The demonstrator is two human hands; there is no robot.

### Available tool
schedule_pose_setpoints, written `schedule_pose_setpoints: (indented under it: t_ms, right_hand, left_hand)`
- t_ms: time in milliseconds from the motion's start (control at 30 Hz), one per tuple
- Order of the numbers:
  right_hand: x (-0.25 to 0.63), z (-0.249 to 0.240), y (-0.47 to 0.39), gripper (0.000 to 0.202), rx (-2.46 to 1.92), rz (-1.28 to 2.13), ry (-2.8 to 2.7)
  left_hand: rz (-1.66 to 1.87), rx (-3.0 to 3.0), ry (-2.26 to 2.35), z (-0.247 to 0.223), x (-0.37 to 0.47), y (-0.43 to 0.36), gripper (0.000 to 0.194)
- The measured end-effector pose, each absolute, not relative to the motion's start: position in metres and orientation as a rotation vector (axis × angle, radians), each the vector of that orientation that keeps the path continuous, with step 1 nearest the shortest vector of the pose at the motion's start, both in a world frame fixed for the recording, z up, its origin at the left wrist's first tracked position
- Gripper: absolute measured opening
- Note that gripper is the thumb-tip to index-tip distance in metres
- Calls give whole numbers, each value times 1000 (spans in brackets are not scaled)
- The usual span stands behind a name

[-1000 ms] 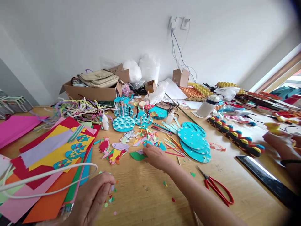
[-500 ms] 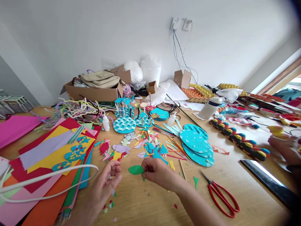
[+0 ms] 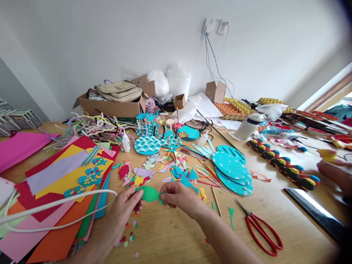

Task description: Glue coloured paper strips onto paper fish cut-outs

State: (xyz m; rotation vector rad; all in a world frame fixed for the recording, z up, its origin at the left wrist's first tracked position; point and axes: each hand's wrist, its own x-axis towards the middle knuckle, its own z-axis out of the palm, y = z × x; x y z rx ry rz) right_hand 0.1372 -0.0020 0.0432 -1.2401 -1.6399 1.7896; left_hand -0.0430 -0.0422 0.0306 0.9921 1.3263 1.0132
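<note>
A green paper fish (image 3: 150, 194) is stretched between my two hands above the table. My left hand (image 3: 129, 201) pinches its left end between thumb and finger. At its right, tail-like end, my right hand (image 3: 176, 198) has thumb and fingers closed on the paper. Just beyond the hands lie a purple paper fish (image 3: 143, 172), a red cutout (image 3: 124, 171) and blue paper scraps (image 3: 183, 178). Small confetti-like bits (image 3: 131, 236) are scattered below my left hand.
Red-handled scissors (image 3: 261, 229) and a wooden stick (image 3: 216, 201) lie at the right. Colored sheets (image 3: 60, 234) and a white cable loop (image 3: 90, 220) occupy the left. A glue bottle (image 3: 125, 142) stands upright. Another person's hand (image 3: 334, 176) is at far right.
My left hand has moved right and closed on the free end of the green fish, which my right hand alone held before. The view has shifted slightly.
</note>
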Motion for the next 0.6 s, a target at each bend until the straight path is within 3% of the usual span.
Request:
schedule_pose_setpoints:
  t_ms: [233, 600]
  right_hand:
    - [138, 33, 4, 21, -1148, 1907, -1483]
    - [147, 30, 4, 15, -1217, 1863, -1630]
  left_hand:
    - [1059, 942, 1329, 28, -47, -37, 33]
    - [956, 967, 1365, 23, -46, -39, 33]
